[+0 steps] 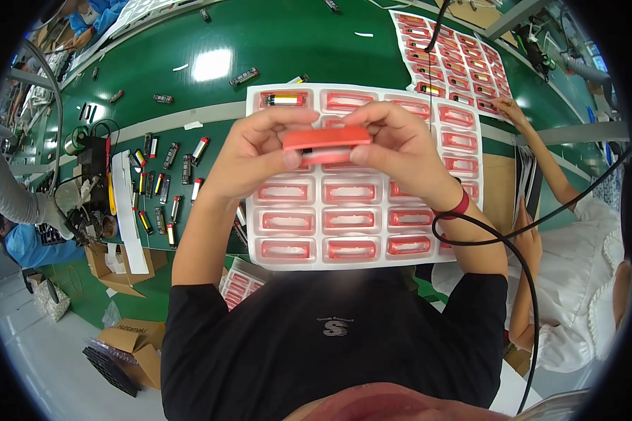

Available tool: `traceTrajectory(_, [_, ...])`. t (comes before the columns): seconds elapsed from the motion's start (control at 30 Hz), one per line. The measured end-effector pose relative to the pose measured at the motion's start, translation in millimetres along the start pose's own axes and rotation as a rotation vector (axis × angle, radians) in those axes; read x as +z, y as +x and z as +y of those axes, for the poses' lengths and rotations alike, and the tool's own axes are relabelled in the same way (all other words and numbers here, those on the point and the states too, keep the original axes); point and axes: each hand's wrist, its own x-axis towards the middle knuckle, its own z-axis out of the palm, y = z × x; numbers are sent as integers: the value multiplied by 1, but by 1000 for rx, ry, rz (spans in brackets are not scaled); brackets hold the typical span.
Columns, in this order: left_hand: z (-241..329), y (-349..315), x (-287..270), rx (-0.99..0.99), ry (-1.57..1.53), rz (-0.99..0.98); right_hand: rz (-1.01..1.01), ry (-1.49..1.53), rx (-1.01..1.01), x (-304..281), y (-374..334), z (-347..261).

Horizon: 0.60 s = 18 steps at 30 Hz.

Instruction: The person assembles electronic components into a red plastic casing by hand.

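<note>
Between both hands is a red plastic casing (330, 138), long and narrow, with a dark gap and a lighter strip along its lower side; motion blurs that side. My left hand (251, 149) pinches its left end, thumb below and fingers curled above. At its right end my right hand (404, 149) grips the same way, a dark red band on its wrist. Beneath them lies a white blister tray (317, 231) with rows of red casings (351, 219). One casing in its far left corner carries a yellow, black and silver battery-like module (285, 99).
Loose battery-like modules (186, 168) lie scattered over the green table (288, 45) at left. A second tray (456, 59) of fitted casings stands at far right, where a co-worker's hand (511, 111) reaches. A black cable (495, 238) loops by my right forearm.
</note>
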Motion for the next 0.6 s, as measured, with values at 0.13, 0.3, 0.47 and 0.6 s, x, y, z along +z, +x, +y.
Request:
traceTrajectory(0.13, [-5,-7,-8,-8,-145,-190,-276,60,141,-9,8,5])
traceTrajectory(0.3, [-6,-13,-30,-75,485,230,-271,-404,66,-41,67,5])
traceTrajectory(0.47, [-21,-1,-34,216,1241,285,-370,-1198,58,-91,162,79])
traceTrajectory(0.6, [-16,-3,-28,81,1367,354,-485,-1285,140,-81,178,121])
